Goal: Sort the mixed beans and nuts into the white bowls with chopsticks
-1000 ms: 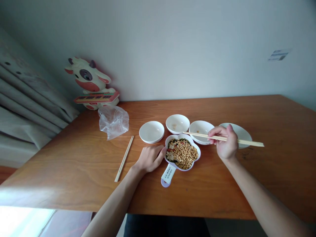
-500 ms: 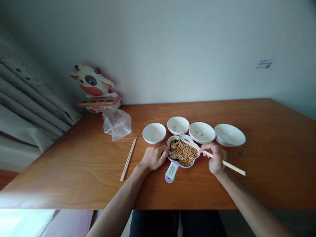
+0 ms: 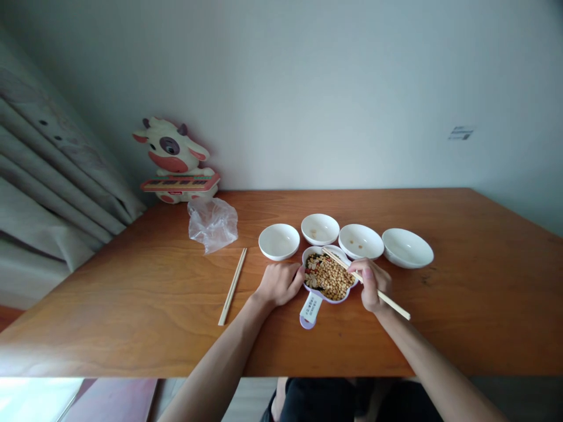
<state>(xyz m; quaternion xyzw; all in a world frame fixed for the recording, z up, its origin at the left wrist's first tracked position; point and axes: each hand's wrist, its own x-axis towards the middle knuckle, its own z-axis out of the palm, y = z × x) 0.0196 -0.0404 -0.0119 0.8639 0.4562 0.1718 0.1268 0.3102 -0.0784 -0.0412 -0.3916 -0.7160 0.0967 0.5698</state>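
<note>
A flower-shaped dish (image 3: pixel 308 254) with a short labelled handle holds mixed beans and nuts near the table's front middle. My left hand (image 3: pixel 280 283) rests against the dish's left rim, steadying it. My right hand (image 3: pixel 372 282) grips a pair of wooden chopsticks (image 3: pixel 389 303), whose tips reach over the far part of the dish's contents. Behind the dish stand several white bowls: one bare at the left (image 3: pixel 278 241), one (image 3: pixel 320 228) and another (image 3: pixel 361 241) with a few bits inside, and a bare one at the right (image 3: pixel 407 248).
A second pair of chopsticks (image 3: pixel 233 285) lies on the wooden table (image 3: pixel 132 305) left of my left hand. A crumpled clear plastic bag (image 3: pixel 213 223) and a cow-shaped toy keyboard (image 3: pixel 175 161) sit at the back left by the wall. A curtain (image 3: pixel 48 181) hangs at the left.
My right hand came down and left from over the right bowls, bringing the chopstick tips into the flower-shaped dish. The left hand stayed on the dish rim.
</note>
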